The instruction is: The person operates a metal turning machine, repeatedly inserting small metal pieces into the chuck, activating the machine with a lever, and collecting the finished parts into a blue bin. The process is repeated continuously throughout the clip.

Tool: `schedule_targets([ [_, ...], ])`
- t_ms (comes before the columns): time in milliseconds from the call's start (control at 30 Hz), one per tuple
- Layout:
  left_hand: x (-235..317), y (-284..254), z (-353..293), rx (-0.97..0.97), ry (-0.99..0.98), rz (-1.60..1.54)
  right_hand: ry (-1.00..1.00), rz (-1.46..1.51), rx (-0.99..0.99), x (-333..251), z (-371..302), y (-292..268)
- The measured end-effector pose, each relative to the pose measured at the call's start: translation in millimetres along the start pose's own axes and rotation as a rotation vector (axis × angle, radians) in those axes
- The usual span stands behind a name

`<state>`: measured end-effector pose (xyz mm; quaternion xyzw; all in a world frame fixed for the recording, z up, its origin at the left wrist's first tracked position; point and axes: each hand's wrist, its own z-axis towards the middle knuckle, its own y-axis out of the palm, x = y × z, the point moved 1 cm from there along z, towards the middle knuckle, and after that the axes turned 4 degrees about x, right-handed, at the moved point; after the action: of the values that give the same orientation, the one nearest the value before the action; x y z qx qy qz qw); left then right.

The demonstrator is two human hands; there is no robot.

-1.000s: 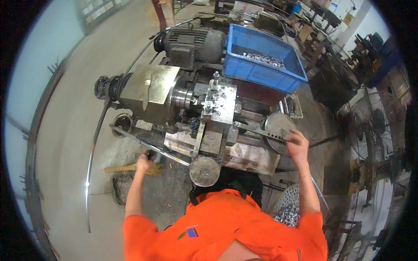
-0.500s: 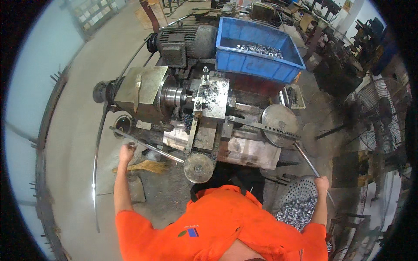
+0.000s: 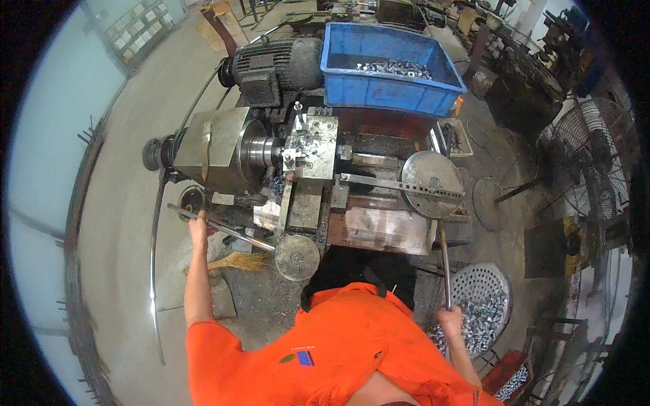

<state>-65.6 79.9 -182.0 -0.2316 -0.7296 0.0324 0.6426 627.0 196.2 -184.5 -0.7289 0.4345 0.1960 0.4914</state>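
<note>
My right hand is wrapped around a long steel lever rod, which runs down from a large round disc on the right of a small lathe. At the left, my left hand is closed at the outer part of another lever rod, joined to a smaller disc. The lathe's steel tool block stands close to the round chuck. Small metal bits and dark chips lie on the block. Any small part at the chuck is too small to make out.
A blue bin of small metal parts sits behind the lathe, beside a motor. A perforated basket of metal parts is near my right hand. A straw broom lies at left; a fan stands at right.
My right hand has swung its lever leftward and nearer my body, so the rod now hangs nearly straight. My left hand has risen from below its rod to meet it. The view has shifted slightly.
</note>
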Motion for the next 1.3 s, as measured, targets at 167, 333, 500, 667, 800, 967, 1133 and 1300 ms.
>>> schedule_targets([
  [167, -8.6, 4.3, 6.3, 0.027, 0.012, -0.085, -0.023, -0.054, 0.039, -13.0, -10.0, 7.2],
  [333, -12.0, -0.8, 7.1, 0.005, -0.002, -0.032, -0.086, -0.077, 0.039, -8.3, -8.8, 7.5],
  [500, -17.8, -4.6, 17.9, 0.007, -0.03, 0.046, -0.396, -0.041, -0.033, 21.0, 9.8, 2.9],
  [667, -8.4, -9.6, 11.2, -0.039, -0.078, 0.113, -0.418, -0.53, 0.293, 46.3, 83.9, -60.2],
  [800, -8.5, -1.3, 6.9, -0.078, -0.083, 0.052, -0.374, -1.064, 0.423, -8.9, 164.1, -122.3],
  [967, -10.1, -7.1, 7.4, -0.148, -0.128, -0.094, -0.346, -0.978, 0.67, -57.0, 194.0, -101.0],
  [1133, -95.7, -38.0, 31.9, -0.166, -0.016, 0.194, -0.868, -0.594, 0.715, -73.4, 118.6, -20.0],
  [1300, -82.8, 14.6, -2.4, -0.429, 0.402, 1.119, -0.674, -0.463, 0.412, -40.7, 87.7, 9.7],
])
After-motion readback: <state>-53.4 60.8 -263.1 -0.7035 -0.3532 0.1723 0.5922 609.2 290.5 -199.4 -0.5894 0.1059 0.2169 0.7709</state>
